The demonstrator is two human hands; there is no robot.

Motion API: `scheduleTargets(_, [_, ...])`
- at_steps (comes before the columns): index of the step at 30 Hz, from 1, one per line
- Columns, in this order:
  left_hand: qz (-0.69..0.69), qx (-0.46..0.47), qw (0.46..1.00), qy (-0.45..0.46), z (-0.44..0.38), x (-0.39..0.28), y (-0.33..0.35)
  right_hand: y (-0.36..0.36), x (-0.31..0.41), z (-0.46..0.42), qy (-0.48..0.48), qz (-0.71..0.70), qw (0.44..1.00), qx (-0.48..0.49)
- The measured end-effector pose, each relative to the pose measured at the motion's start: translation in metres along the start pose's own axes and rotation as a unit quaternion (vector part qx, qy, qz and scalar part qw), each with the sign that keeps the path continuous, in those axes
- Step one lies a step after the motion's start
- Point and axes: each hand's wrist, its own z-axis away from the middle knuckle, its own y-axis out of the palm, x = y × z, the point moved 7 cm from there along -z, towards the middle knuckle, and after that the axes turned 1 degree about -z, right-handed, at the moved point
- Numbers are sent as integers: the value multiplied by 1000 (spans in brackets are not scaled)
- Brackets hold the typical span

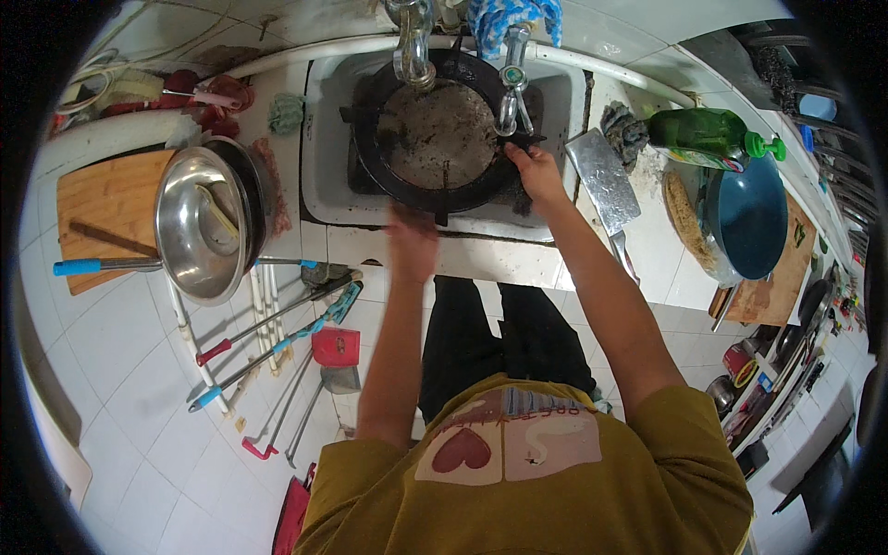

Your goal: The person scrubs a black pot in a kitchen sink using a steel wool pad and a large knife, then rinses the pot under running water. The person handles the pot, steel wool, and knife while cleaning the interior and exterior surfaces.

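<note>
A black round stove pan support (368,149) with prongs around its rim lies in the grey sink (322,173), under the chrome tap (415,59). A grimy grey-brown surface (437,132) shows inside its ring. My right hand (540,175) grips the ring's right side by a prong, thumb on top. My left hand (413,243) is blurred by motion at the ring's front edge, over the sink's front rim. Something dark and reddish shows at its fingers, too smeared to identify; whether the hand holds it is unclear.
Right of the sink lie a cleaver (605,182), a dark scouring pad (623,132), a green detergent bottle (701,139), a loofah (687,218) and a blue bowl (749,218). Left stand steel basins (201,263) and a wooden cutting board (111,201). A second tap (513,76) overhangs the sink.
</note>
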Motion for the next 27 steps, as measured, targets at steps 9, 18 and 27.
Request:
scheduleTargets(9, [-35, -152, 988, 4, -14, 14, 90, 20, -26, 18, 56, -76, 995, -20])
scheduleTargets(18, [203, -133, 969, -44, -29, 8, 79, -16, 18, 29, -22, 350, 931, 102])
scheduleTargets(27, [134, -198, 971, 21, -17, 10, 70, -23, 69, 16, -339, 351, 870, 67])
